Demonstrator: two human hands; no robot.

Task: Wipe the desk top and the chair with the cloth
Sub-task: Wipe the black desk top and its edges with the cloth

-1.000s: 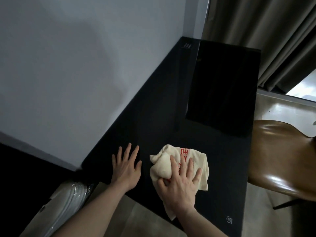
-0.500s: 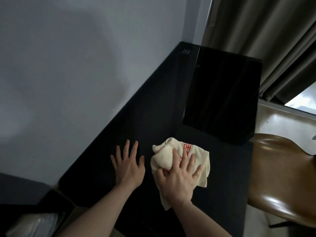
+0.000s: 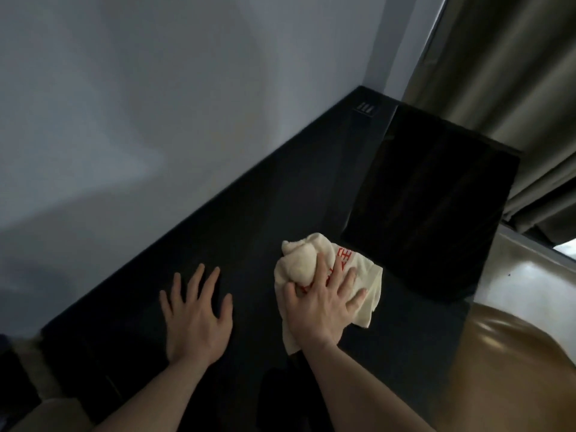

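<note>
A crumpled cream-coloured cloth with red printed characters is seen lying on the black, matte desk top, roughly midway between the wall side and the front edge. It is pressed down by the right hand, whose fingers are spread nearly straight across the fabric; nothing is curled round or pinched, so the cloth is held flat against the surface rather than gripped. A bunched fold of the cloth rises beyond the fingertips, and a flat corner is left showing to the right of the hand, while another flap is seen below the wrist.

The left hand is laid palm-down directly on the desk top, just beside the cloth but apart from it, with its fingers straight and fanned; nothing is held by it.

A black rectangular panel, possibly a dark screen or mat, is set on the far right part of the desk, near the cloth; whether it lies flat or is tilted cannot be told in the dim light. A small vented slot is marked in the desk's far corner.

The glossy brown curved-seat chair is placed at the right of the desk, untouched by either hand. A plain pale grey wall is met by the desk along its left side, and grey-brown pleated curtains are hung at the upper right.
</note>
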